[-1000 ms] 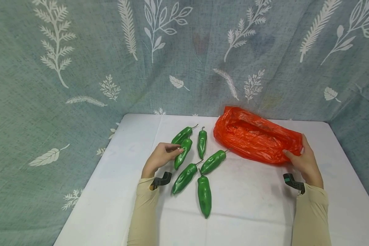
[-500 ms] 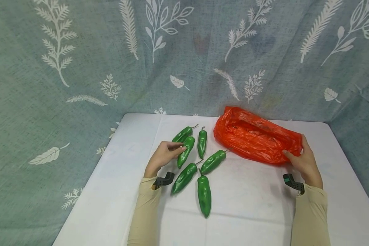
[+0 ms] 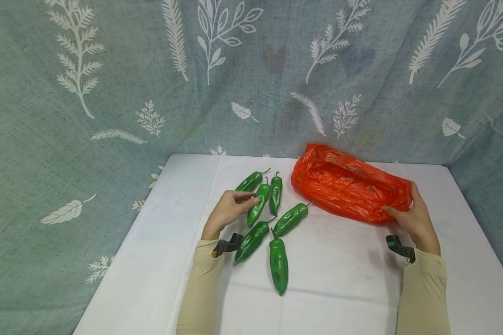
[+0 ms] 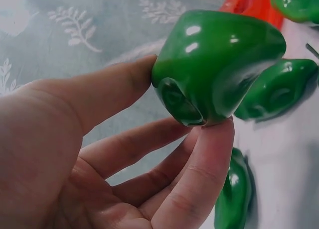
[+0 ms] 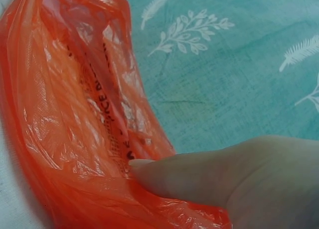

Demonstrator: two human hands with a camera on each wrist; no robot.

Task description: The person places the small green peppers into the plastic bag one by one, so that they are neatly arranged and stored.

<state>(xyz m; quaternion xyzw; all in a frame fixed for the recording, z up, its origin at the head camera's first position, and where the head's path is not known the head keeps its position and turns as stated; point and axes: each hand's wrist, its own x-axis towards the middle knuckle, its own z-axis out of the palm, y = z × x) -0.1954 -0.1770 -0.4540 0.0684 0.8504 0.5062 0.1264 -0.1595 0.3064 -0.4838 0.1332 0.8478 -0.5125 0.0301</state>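
In left hand [image 3: 227, 211], green pepper [image 3: 257, 211]; across white table [image 3: 343, 279], red plastic bag [image 3: 348, 188] in right hand [image 3: 420, 225]

Pinched between thumb and fingertips at left, stem at the far end. Beyond, partly hidden by the same hand, a second pepper [image 3: 250, 181]. Near the wrist, a slanting third pepper [image 3: 252, 242]. Farther back, just beside the held one, a slim pepper [image 3: 275, 194]; then a nearmost pepper [image 3: 279, 267] and a diagonal pepper [image 3: 291, 219], stem toward the bag. At right, crumpled and clasped at one end, thumb over the plastic near dark print [image 5: 101, 109]; other fingers mostly hidden, spread or together impossible to tell.
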